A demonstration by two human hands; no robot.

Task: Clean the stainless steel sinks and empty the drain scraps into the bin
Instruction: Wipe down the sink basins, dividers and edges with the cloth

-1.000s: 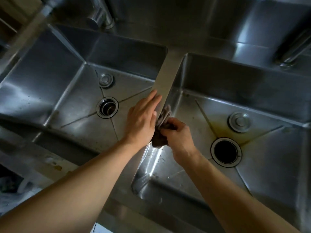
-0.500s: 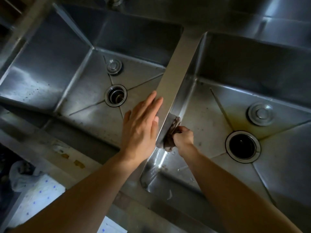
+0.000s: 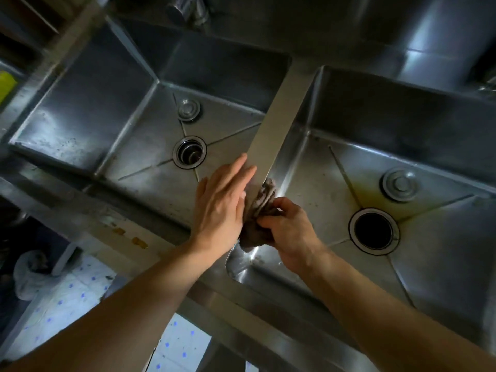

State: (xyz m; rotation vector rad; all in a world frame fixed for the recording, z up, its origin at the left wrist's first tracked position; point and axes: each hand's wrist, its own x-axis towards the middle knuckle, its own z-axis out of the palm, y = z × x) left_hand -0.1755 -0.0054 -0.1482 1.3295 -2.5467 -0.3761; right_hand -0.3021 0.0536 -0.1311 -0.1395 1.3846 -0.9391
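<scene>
Two stainless steel sinks lie side by side, split by a flat steel divider [image 3: 281,116]. My left hand [image 3: 221,202] rests flat with straight fingers on the divider's near end. My right hand [image 3: 288,229] grips a crumpled brown cloth [image 3: 261,202] and presses it against the divider's wall inside the right sink [image 3: 308,162]. The left sink [image 3: 88,116] has a drain [image 3: 189,152] with something dark in it. The right sink's drain [image 3: 373,231] is an open dark hole with yellow-brown staining above it.
A round metal plug lies behind each drain, the left plug [image 3: 189,109] and the right plug [image 3: 400,184]. A tap [image 3: 185,9] hangs over the back. A white bag [image 3: 29,272] sits on the spotted floor [image 3: 61,299] below the front rim.
The cloth and my right hand slid down the divider wall toward me, then back up a little. My left hand stayed flat on the divider. The camera shifted.
</scene>
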